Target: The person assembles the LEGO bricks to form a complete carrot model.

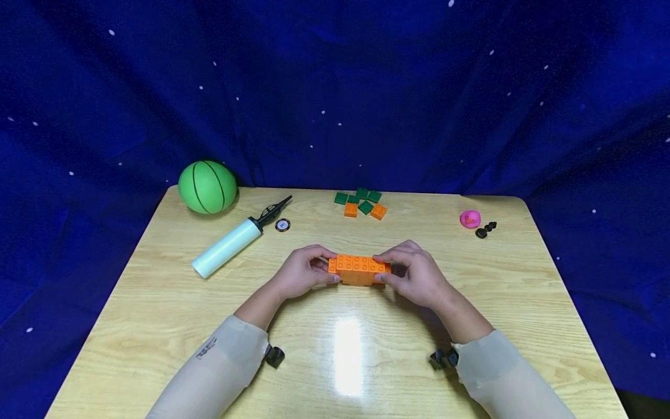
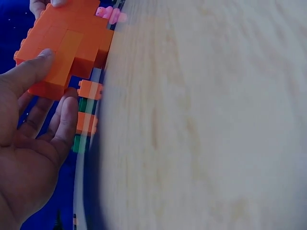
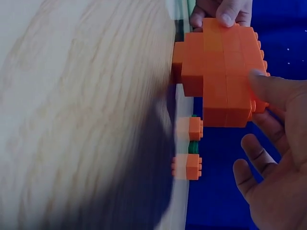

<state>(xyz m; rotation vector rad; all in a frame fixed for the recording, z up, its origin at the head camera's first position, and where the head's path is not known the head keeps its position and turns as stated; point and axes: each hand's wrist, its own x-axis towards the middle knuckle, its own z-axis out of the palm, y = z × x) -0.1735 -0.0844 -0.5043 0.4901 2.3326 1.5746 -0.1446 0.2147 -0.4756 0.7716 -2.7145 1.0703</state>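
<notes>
Both hands hold an orange toy-brick build point(image 1: 357, 272) above the middle of the table. It is several layers high, studs on top, and steps in narrower toward its bottom. My left hand point(image 1: 305, 272) grips its left end, with the thumb point(image 2: 44, 60) on the near face and the other fingers lower and behind. At the opposite end my right hand point(image 1: 415, 274) pinches the upper rows, its thumb point(image 3: 266, 84) against the near face. In the right wrist view, two fingers hang loosely below the build. Beyond the hands lie loose green bricks point(image 1: 365, 207) and two orange bricks point(image 1: 350, 210).
At the back left of the wooden table point(image 1: 173, 326) sits a green ball point(image 1: 207, 187). Beside it lie a pale blue hand pump point(image 1: 227, 247) and a poker chip point(image 1: 282, 225). A pink toy point(image 1: 470, 219) and small black pieces point(image 1: 481, 233) lie back right.
</notes>
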